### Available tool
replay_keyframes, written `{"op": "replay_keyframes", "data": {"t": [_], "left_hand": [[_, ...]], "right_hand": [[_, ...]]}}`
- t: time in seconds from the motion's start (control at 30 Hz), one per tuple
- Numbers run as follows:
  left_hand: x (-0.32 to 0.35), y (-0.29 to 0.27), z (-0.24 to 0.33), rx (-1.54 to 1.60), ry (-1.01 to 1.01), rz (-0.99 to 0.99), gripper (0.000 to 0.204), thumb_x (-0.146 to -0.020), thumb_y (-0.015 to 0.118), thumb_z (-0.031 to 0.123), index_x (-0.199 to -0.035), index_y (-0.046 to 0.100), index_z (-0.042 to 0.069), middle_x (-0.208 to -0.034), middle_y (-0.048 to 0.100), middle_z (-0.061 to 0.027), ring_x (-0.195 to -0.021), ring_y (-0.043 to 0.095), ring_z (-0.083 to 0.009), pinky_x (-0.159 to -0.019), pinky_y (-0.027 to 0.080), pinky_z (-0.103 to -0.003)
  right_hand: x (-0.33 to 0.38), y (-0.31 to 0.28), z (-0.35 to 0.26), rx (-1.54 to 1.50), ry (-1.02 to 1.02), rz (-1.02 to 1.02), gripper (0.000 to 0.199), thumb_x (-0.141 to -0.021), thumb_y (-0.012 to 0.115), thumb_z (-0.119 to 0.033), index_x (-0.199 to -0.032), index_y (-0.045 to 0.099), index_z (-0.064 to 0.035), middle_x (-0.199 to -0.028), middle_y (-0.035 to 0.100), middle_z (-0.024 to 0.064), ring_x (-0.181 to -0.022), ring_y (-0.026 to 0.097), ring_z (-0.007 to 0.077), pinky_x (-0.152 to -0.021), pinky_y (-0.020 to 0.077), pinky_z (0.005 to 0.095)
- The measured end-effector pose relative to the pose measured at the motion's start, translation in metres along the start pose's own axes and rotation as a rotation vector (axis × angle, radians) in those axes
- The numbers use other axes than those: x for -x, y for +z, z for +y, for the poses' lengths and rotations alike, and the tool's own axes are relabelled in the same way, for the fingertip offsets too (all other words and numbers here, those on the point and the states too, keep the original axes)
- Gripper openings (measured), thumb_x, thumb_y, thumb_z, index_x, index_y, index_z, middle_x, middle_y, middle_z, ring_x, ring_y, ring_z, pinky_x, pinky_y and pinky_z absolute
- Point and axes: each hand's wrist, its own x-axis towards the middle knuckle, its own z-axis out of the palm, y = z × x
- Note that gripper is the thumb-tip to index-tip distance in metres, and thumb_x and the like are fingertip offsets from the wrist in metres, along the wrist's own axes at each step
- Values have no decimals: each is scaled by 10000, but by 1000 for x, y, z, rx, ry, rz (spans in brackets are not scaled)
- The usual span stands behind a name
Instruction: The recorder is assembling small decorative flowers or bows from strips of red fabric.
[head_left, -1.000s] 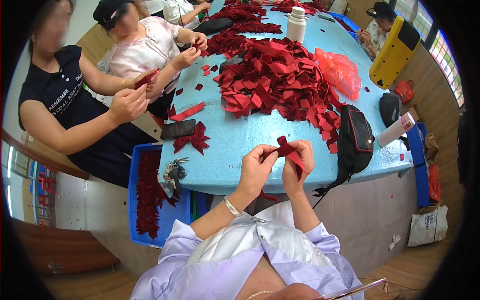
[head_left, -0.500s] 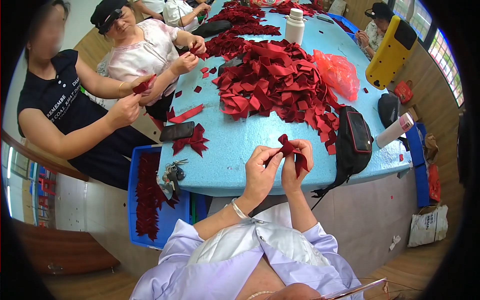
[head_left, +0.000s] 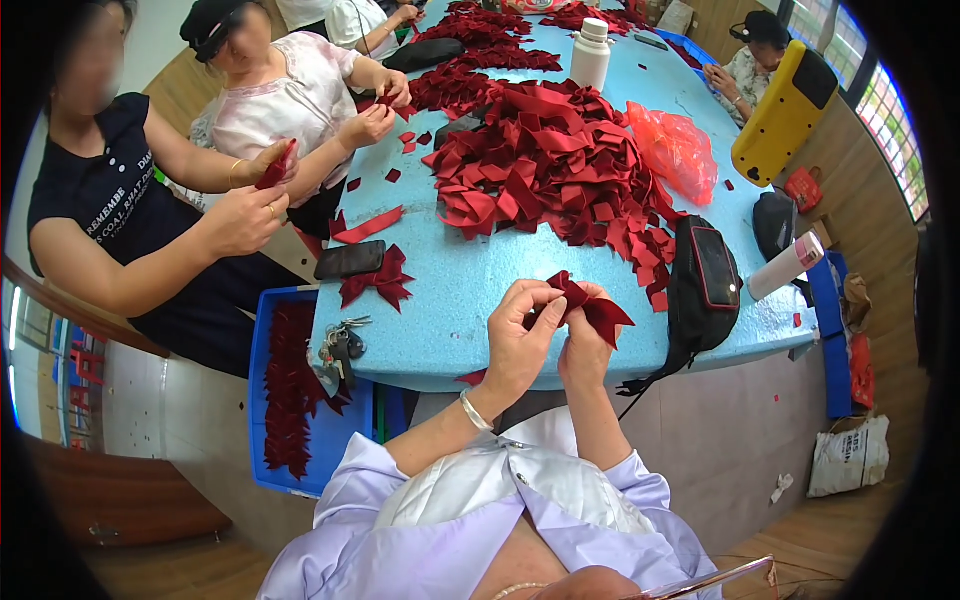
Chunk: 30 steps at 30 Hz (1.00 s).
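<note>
Just above the near edge of the table, both of my hands hold a dark red ribbon bow (head_left: 604,316). My left hand (head_left: 519,335) pinches its upper left part between thumb and fingers. On the other side, my right hand (head_left: 584,350) grips the middle, and a notched tail sticks out to the right. My fingers partly cover its centre. Beyond my hands lies a big pile of red ribbon pieces (head_left: 550,160). A few finished-looking bows (head_left: 384,283) rest left of my hands, beside a dark phone (head_left: 350,260).
Keys (head_left: 345,338) lie at the blue table's (head_left: 450,300) near left corner, above a blue crate (head_left: 262,400) of ribbon bows. To the right are a black waist bag (head_left: 690,310) and a pale bottle (head_left: 786,266). A white bottle (head_left: 590,60) stands behind the pile. Co-workers handle red ribbon at left.
The bow in my hands has turned, so its tail now points right instead of hanging down. A red piece now shows at the table edge beside my left wrist.
</note>
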Motion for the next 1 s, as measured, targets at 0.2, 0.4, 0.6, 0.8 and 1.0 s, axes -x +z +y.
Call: {"op": "replay_keyframes", "data": {"t": [0.2,0.4,0.6,0.8,1.0], "left_hand": [[1,2,-1,92,-75,0,112,-935,661,102,-1008,666,17,-868,622,9,-784,563,-55,-714,482,-191],[6,4,1,397,-317,-4,130,-944,644,89,-1040,644,1,-901,643,-10,-789,579,-54,-727,488,-192],[2,8,0,435,-226,8,144,-945,644,92,-1051,628,-3,-917,653,-20,-805,588,-49,-729,495,-190],[3,12,3,206,-95,-11,116,-953,636,102,-1010,611,4,-922,650,-20,-811,586,-45,-712,499,-196],[3,9,-4,181,-123,-38,101,-960,624,99,-1000,596,10,-913,638,-14,-799,576,-47,-703,494,-193]], "right_hand": [[-2,-1,-5,-139,148,-53,133,-876,636,-7,-997,582,-7,-926,620,46,-824,574,107,-729,462,239],[-3,-1,-3,-182,124,7,136,-878,619,-5,-1010,586,0,-949,627,61,-854,585,120,-765,460,246],[0,0,-8,-174,134,-20,142,-881,612,-5,-1021,588,2,-970,629,63,-881,587,121,-792,456,242],[-1,-7,-5,-167,94,-50,168,-885,597,-6,-1051,576,1,-1001,631,64,-914,588,131,-825,455,253],[0,-9,-5,-267,212,-25,192,-888,591,-7,-1078,565,-4,-1023,626,65,-931,590,134,-843,456,259]]}}
